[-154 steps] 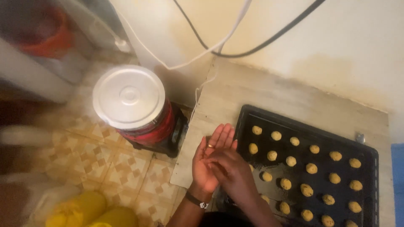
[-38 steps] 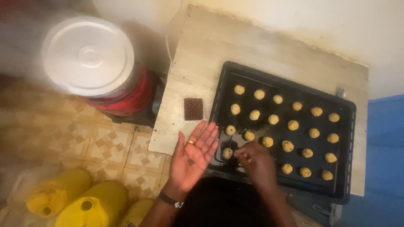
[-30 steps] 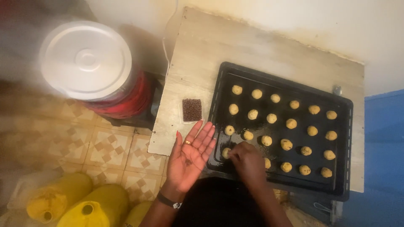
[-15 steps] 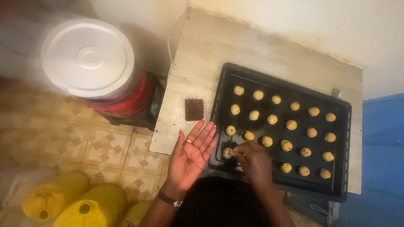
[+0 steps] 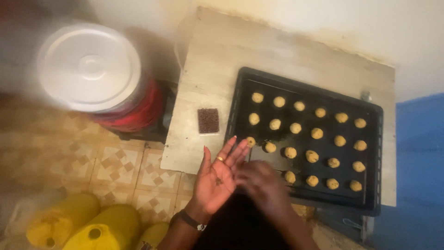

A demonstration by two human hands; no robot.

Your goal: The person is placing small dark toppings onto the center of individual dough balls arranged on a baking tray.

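My left hand (image 5: pixel 216 178) lay palm up and open at the near left corner of the black baking tray (image 5: pixel 370 194). My right hand (image 5: pixel 261 183) was blurred beside it, grip indeterminable. The dough balls (image 5: pixel 311 156) lay right and far, nearer that hand.

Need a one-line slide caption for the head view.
Open left hand palm-up beside the blurred right hand, at the near edge of a black baking tray of small round dough balls.
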